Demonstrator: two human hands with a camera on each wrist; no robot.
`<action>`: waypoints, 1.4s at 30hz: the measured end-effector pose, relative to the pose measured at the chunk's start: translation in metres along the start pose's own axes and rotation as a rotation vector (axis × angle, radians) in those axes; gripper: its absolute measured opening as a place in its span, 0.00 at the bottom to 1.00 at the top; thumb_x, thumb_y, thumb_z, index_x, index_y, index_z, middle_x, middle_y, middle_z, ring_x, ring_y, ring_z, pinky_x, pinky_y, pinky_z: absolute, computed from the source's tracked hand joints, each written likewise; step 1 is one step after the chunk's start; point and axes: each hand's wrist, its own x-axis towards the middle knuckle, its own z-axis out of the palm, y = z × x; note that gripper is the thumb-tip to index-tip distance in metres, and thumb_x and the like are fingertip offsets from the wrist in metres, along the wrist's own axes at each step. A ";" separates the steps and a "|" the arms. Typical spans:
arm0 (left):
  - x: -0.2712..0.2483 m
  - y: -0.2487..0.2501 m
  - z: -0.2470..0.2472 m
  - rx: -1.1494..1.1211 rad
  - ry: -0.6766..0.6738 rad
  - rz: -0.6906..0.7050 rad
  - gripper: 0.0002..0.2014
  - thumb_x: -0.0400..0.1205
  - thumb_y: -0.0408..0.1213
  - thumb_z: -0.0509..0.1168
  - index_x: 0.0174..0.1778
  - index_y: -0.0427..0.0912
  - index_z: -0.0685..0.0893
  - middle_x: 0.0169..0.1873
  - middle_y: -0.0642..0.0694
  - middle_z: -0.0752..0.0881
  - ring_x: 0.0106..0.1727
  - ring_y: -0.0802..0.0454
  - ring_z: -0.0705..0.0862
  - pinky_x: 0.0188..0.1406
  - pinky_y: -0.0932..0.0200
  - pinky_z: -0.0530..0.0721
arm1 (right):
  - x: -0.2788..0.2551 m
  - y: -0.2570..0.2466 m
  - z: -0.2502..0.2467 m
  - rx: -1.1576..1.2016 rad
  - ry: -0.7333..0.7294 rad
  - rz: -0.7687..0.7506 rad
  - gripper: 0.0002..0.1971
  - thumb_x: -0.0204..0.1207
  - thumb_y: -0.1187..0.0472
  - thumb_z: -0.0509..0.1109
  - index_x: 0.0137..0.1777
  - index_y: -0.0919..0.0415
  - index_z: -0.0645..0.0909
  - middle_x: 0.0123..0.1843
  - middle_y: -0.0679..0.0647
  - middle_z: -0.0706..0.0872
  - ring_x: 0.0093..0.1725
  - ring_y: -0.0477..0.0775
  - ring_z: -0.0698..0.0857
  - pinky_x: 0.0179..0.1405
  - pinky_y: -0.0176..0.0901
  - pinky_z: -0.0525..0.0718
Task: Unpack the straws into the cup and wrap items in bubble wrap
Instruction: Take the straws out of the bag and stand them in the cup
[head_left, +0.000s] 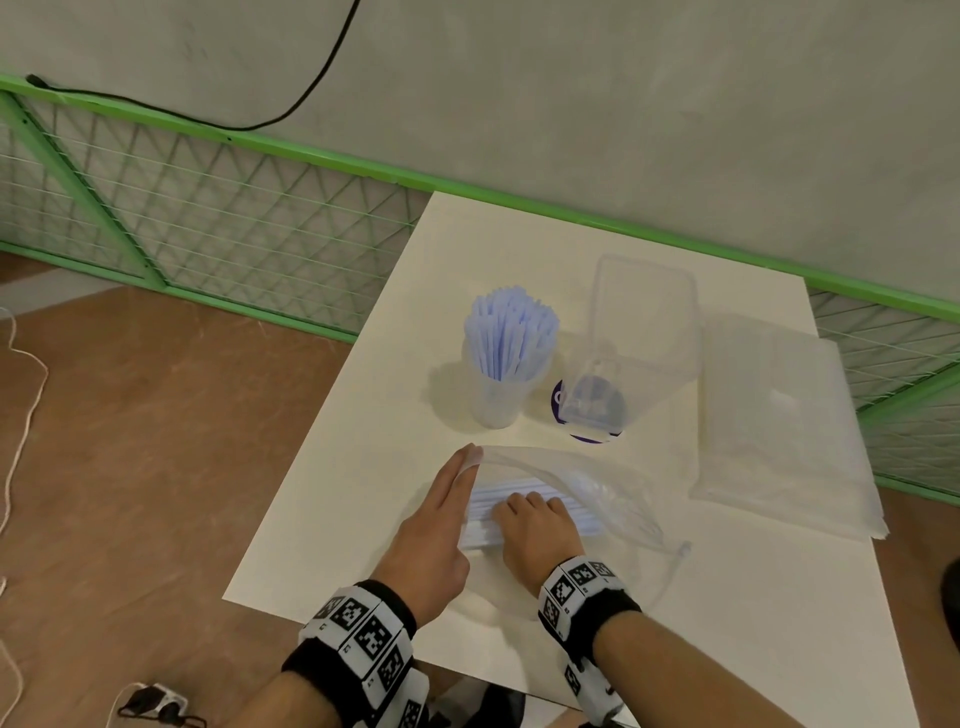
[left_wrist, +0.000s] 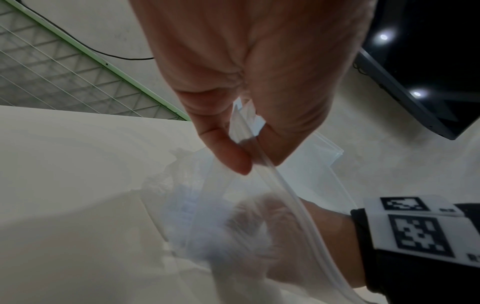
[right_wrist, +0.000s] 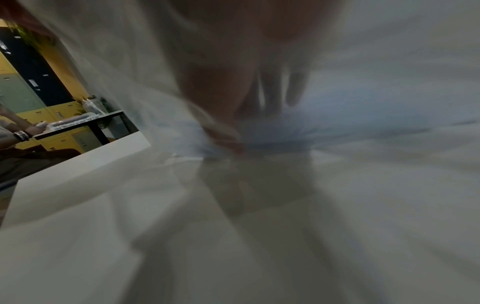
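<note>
1. A white table (head_left: 727, 597) stands against a grey wall, with a green-framed wire fence (head_left: 208, 218) running along the wall's base and a brown floor to the left.
2. A clear zip bag (head_left: 587, 493) lies on the near middle of the table, its open mouth facing left and lifted.
3. The left hand (head_left: 441, 525) pinches the upper edge of the bag's mouth between thumb and fingers; the left wrist view shows the zip strip caught in that pinch, holding the mouth up.
4. The right hand (head_left: 535, 530) reaches into the bag from the near side, its fingers curled around a bundle of pale blue straws in the bag (head_left: 519, 499). The right wrist view is blurred, yet it shows fingers closed over the blue bundle through the plastic.
5. A translucent cup (head_left: 496, 400) stands upright farther back, left of centre, well apart from the bag, and is filled with pale blue straws in the cup (head_left: 511, 338) that fan out above its rim.
6. Just right of the cup a clear plastic container (head_left: 639, 332) sits tilted over a dark round disc (head_left: 566, 405).
7. A stack of bubble wrap (head_left: 789, 426) lies flat on the right side of the table, its near corner overhanging the edge.
8. A black cable (head_left: 291, 104) hangs across the wall on the far left.
</note>
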 end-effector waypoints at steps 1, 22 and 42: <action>0.000 0.000 0.000 0.000 0.000 0.001 0.51 0.72 0.17 0.58 0.86 0.60 0.45 0.80 0.75 0.38 0.72 0.58 0.75 0.47 0.76 0.71 | 0.001 0.000 0.001 -0.014 -0.034 -0.007 0.14 0.72 0.66 0.67 0.58 0.59 0.81 0.55 0.56 0.84 0.56 0.62 0.82 0.59 0.56 0.77; 0.010 -0.010 -0.006 -0.038 0.048 -0.012 0.53 0.71 0.15 0.58 0.85 0.61 0.46 0.78 0.79 0.39 0.68 0.57 0.78 0.43 0.77 0.75 | -0.029 0.024 -0.038 0.479 0.288 -0.101 0.08 0.70 0.44 0.60 0.39 0.46 0.70 0.31 0.46 0.81 0.31 0.55 0.79 0.33 0.41 0.68; 0.020 -0.004 -0.005 -0.008 0.064 0.028 0.51 0.72 0.15 0.59 0.86 0.58 0.48 0.83 0.70 0.43 0.74 0.55 0.74 0.50 0.76 0.75 | -0.038 0.037 -0.065 0.917 0.348 0.250 0.15 0.68 0.53 0.71 0.22 0.49 0.72 0.22 0.45 0.75 0.25 0.44 0.76 0.29 0.35 0.73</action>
